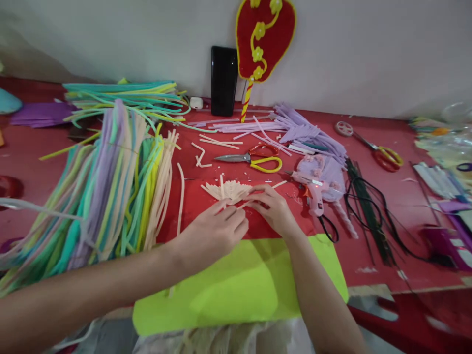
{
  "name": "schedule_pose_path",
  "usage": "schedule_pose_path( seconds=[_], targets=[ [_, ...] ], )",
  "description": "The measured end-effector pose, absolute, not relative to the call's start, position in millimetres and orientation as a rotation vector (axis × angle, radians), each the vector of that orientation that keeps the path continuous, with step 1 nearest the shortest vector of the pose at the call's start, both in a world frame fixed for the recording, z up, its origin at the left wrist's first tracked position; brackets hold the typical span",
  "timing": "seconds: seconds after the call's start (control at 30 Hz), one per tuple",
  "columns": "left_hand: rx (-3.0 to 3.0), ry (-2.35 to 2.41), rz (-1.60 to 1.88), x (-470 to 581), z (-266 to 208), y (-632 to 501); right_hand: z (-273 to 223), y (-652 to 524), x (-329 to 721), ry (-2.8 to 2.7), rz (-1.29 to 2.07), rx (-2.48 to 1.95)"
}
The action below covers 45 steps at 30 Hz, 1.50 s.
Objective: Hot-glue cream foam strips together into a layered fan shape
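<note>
At the near edge of the cream piece, the left hand has its fingers curled and the right hand has them bent; whether they pinch something, I cannot tell. The piece lies on the red table, just beyond a green mat. Behind it are scissors; to the right, a glue gun; to the left, coloured stems. Farther back stands a dark phone.

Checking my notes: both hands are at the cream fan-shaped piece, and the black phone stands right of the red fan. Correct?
Not quite: in the head view, the black phone stands left of the red fan. The left hand and right hand are at the cream piece, as noted.
</note>
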<state>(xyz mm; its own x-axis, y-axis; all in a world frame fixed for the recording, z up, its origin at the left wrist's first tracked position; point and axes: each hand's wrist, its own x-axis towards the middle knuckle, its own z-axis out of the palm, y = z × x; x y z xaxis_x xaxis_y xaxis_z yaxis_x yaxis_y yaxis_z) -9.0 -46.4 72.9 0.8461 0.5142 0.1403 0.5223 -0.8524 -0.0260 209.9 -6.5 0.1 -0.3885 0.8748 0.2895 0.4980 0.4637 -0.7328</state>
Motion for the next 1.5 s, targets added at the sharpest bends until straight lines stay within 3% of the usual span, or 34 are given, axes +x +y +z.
schedule_pose_path(
  seconds=[0.2,0.43,0.67,0.87,1.27,1.5],
  targets=[
    [-2.985,-0.97,-0.345,17,56,-77,-1,-10,203,-2.009,0.667,-1.113],
    [-2.745,-1.165,-0.631,-1,30,-36,3,-17,200,-2.185,0.519,-1.214],
    [-2.511,-1.727,-1.056,-27,16,-21,5,-16,186,-2.082,0.423,-1.196],
    [-2.482,-1.889,-1.122,-28,2,-14,5,-21,176,-2.194,0.438,-1.168],
    [-2.625,-1.712,-0.998,-26,1,-15,-4,-21,177,-2.315,0.469,-1.01],
    [-2.933,-1.239,-0.838,-22,6,-17,8,-17,200,-2.441,0.489,-0.853]
  ],
)
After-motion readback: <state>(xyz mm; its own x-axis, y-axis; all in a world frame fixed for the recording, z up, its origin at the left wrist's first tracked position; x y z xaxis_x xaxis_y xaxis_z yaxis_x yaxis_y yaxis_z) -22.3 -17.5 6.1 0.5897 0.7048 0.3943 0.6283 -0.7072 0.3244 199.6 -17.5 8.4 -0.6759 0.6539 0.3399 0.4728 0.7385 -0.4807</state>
